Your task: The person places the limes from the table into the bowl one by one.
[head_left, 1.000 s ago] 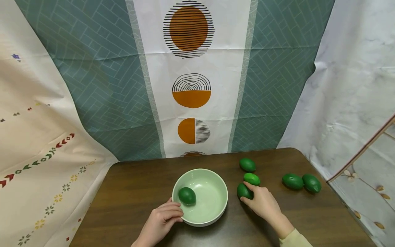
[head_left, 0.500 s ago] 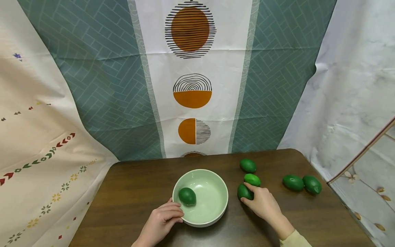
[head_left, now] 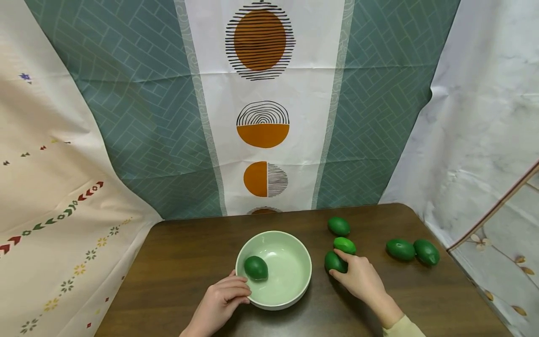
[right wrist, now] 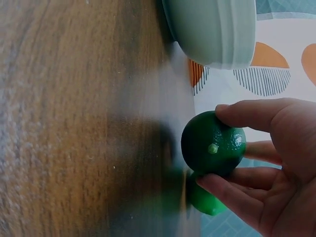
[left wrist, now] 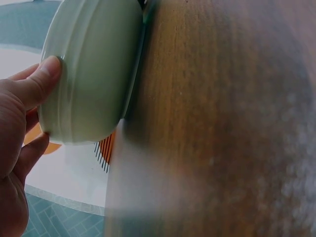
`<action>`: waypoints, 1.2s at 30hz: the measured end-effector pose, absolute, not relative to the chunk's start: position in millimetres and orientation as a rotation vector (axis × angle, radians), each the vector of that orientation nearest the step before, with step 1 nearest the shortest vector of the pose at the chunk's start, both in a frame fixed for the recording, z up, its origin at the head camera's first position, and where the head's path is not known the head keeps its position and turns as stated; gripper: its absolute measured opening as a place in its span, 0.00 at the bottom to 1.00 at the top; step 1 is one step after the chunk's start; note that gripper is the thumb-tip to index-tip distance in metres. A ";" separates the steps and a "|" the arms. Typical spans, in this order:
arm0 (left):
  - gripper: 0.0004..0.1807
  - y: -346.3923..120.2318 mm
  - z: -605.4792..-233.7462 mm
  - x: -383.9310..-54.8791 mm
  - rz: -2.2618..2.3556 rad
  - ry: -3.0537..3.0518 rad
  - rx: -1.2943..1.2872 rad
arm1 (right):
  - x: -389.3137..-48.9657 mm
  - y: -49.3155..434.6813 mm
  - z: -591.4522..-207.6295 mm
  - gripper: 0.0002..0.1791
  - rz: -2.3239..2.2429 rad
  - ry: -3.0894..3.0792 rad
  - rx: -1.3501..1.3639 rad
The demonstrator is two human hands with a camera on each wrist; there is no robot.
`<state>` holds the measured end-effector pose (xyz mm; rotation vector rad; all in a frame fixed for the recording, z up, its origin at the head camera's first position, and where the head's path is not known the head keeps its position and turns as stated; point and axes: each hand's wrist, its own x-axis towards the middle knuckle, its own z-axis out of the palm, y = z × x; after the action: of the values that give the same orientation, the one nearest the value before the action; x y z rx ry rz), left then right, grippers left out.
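Observation:
A pale green bowl (head_left: 290,274) stands on the table with one dark green lime (head_left: 256,268) inside, toward its left wall. My left hand (head_left: 221,299) holds the bowl's left rim, the thumb (left wrist: 48,74) against the outer wall. To the right of the bowl, my right hand (head_left: 361,279) grips another dark green lime (head_left: 334,262) between thumb and fingers, low at the tabletop. Just behind that fruit lies a brighter green lime (head_left: 344,245), partly hidden by the gripped one in the right wrist view.
Farther back rests a dark green lime (head_left: 338,226). Two more, a dark lime (head_left: 400,249) and its neighbour lime (head_left: 426,252), sit side by side at the right. Patterned cloth (head_left: 269,84) hangs behind the brown wooden table (head_left: 185,252).

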<state>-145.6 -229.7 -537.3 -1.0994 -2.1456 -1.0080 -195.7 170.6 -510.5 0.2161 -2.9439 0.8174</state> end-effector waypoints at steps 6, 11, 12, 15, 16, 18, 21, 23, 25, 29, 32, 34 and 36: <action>0.14 -228.8 -536.1 -145.6 -1.001 -2.148 -1.099 | -193.8 171.5 -507.4 0.34 0.833 -2.914 0.228; 0.14 -228.9 -535.6 -144.8 -1.000 -2.147 -1.098 | -193.1 171.0 -505.0 0.34 0.834 -2.906 0.241; 0.14 -228.7 -535.6 -144.8 -1.000 -2.147 -1.098 | -192.9 171.0 -504.7 0.34 0.834 -2.906 0.239; 0.14 -228.6 -535.4 -144.6 -1.002 -2.146 -1.100 | -192.4 171.1 -504.3 0.34 0.834 -2.908 0.241; 0.15 -228.6 -535.2 -144.5 -1.002 -2.145 -1.100 | -192.2 171.2 -504.2 0.34 0.833 -2.907 0.242; 0.15 -228.5 -534.9 -144.2 -1.002 -2.145 -1.101 | -191.7 171.3 -503.8 0.34 0.834 -2.905 0.241; 0.15 -228.5 -533.8 -143.7 -1.003 -2.144 -1.101 | -191.2 171.4 -502.9 0.35 0.843 -2.905 0.247; 0.15 -228.3 -533.6 -143.6 -1.006 -2.146 -1.101 | -190.7 171.7 -502.2 0.35 0.846 -2.909 0.242; 0.15 -228.2 -533.4 -143.6 -1.006 -2.145 -1.100 | -190.4 171.8 -501.4 0.35 0.850 -2.910 0.239; 0.15 -227.6 -533.2 -143.8 -1.012 -2.141 -1.102 | -190.0 171.7 -499.8 0.35 0.862 -2.909 0.233; 0.14 -227.4 -533.7 -144.2 -1.014 -2.134 -1.107 | -189.7 171.3 -498.7 0.35 0.868 -2.906 0.233; 0.13 -227.6 -534.5 -144.6 -1.013 -2.134 -1.109 | -189.8 170.9 -497.9 0.35 0.871 -2.903 0.231; 0.11 -228.0 -535.4 -144.9 -1.009 -2.132 -1.111 | -189.8 170.8 -497.5 0.35 0.873 -2.910 0.222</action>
<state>-144.9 -228.0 -535.4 -1.1109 -2.1317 -1.0086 -189.8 170.8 -497.5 0.2218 -2.9100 0.8726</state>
